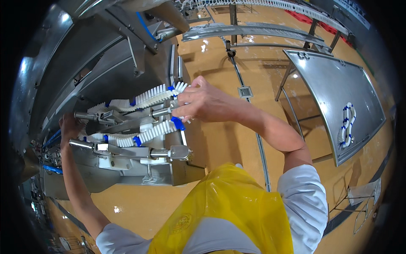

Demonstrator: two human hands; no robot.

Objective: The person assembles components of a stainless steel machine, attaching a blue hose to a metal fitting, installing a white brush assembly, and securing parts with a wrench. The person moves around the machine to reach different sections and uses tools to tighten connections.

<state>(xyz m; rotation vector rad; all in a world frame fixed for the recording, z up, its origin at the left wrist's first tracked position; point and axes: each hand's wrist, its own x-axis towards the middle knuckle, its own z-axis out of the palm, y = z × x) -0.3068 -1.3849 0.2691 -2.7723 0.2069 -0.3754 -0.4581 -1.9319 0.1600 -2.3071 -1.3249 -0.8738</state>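
A white plastic link chain with blue links (148,135) runs in two strands along the metal frame of a stainless steel machine (144,173). At the chain's right end, my right hand (201,103) is closed, fingers curled around its links. My left hand (69,127) reaches to the far left end of the frame, beside the chain's other end. Its fingers are in shadow and mostly hidden behind the metal rods. Between and below the strands lie shiny metal rods (84,145), one ending in a rounded metal block (181,153) near my body.
A steel table (334,84) stands at the right, with another white and blue chain (347,125) lying on it. Behind are a wheeled metal rack (258,31) and a floor drain (245,92). Machine panels rise at the upper left. A wire stand (359,199) is lower right.
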